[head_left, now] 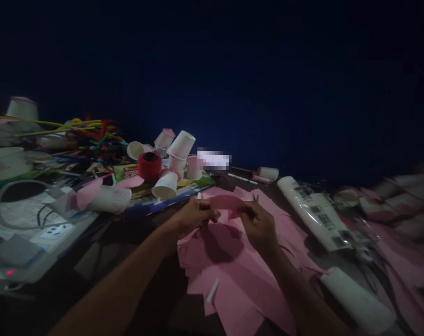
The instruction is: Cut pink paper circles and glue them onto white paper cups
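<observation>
So the pink paper pile (238,280) is spread out close, probably for easy reach. Right above it, the left hand (198,215) and right hand (260,224) have fingers pinching opposite ends of a curved pink paper strip (228,202), likely to steady it; long axis side to side, bulge facing away.

Power strip (54,232), white, red light (10,271) glowing, left. Pipe cleaners (102,136), multicoloured, heaped beyond. Spool (149,169), red, dark-topped, beside upturned paper cups (182,143). Cup stack (312,211), plastic-sleeved, barcoded, lying on its side, right.
</observation>
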A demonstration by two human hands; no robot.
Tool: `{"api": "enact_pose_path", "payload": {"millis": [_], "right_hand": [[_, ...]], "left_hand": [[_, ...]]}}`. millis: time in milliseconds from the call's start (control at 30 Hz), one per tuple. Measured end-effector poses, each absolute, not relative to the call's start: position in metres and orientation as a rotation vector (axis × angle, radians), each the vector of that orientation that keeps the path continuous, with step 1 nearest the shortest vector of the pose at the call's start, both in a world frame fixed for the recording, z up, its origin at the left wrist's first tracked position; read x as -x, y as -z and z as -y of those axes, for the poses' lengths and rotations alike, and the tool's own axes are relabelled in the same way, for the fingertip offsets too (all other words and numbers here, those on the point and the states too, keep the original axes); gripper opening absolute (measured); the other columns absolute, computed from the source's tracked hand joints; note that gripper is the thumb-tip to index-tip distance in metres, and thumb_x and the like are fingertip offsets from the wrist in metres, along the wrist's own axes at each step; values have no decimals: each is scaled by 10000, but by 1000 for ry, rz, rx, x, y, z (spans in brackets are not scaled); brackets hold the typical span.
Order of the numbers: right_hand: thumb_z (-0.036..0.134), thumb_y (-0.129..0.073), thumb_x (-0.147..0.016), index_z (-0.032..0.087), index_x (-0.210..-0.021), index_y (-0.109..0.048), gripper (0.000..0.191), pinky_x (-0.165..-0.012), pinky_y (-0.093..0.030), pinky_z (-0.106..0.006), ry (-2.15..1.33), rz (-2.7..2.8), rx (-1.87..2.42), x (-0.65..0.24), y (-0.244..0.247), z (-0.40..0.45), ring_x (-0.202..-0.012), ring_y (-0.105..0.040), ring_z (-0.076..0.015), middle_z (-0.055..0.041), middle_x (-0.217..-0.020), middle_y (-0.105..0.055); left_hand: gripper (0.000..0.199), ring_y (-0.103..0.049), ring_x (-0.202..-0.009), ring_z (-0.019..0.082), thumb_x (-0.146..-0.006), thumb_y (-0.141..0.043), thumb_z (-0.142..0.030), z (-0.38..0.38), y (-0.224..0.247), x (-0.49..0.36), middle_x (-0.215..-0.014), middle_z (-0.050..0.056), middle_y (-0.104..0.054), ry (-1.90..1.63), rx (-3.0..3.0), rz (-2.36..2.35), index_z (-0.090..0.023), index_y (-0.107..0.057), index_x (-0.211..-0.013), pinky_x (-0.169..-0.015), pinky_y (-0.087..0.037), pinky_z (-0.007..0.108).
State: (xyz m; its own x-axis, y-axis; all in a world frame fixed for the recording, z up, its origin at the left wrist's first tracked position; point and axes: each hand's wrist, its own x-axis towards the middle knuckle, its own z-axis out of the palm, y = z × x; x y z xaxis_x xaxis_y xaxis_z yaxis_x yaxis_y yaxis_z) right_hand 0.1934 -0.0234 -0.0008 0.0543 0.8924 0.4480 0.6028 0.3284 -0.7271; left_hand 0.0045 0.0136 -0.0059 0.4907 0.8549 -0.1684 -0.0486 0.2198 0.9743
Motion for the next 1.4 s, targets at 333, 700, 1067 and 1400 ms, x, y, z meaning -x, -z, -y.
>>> {"api": "enact_pose_path", "payload": {"millis": [333,700,1067,1400], "right_hand": [[311,-579,-718,167,-776,-568,156,-465,-381,-227,-923,1343,1313,-181,3,21,-476,-460,-99,20,-584,-544],[350,-583,-717,169,-733,-586,182,-460,-359,-217,-924,1511,1448,-178,-4,26,-497,-466,-108,24,-561,-542],[312,-585,-713,162,-570,-528,214,-428,-302,-213,-1140,1321,1413,-184,-4,22,-427,-384,-78,42,-471,-452],[543,-493,-769,170,-1050,-601,479,-607,-442,-283,-1631,1019,713,-199,-11,18,-661,-550,-164,-52,-779,-618]], "left_hand": [[181,-394,-378,28,-602,-662,-139,-8,18,-23,-531,-42,-540,-764,-981,-886,-142,-581,-764,-393,-301,161],[275,-337,-329,42,-595,-717,-310,-6,11,-22,-381,-72,-393,-769,-1071,-1005,-132,-518,-535,-347,-257,195],[349,-338,-336,36,-560,-741,-386,-4,12,-22,-399,-73,-410,-764,-1055,-982,-138,-496,-558,-348,-219,182],[311,-372,-320,42,-560,-723,-328,-1,3,-18,-373,-62,-441,-654,-1020,-877,-134,-481,-538,-347,-244,183]]}}
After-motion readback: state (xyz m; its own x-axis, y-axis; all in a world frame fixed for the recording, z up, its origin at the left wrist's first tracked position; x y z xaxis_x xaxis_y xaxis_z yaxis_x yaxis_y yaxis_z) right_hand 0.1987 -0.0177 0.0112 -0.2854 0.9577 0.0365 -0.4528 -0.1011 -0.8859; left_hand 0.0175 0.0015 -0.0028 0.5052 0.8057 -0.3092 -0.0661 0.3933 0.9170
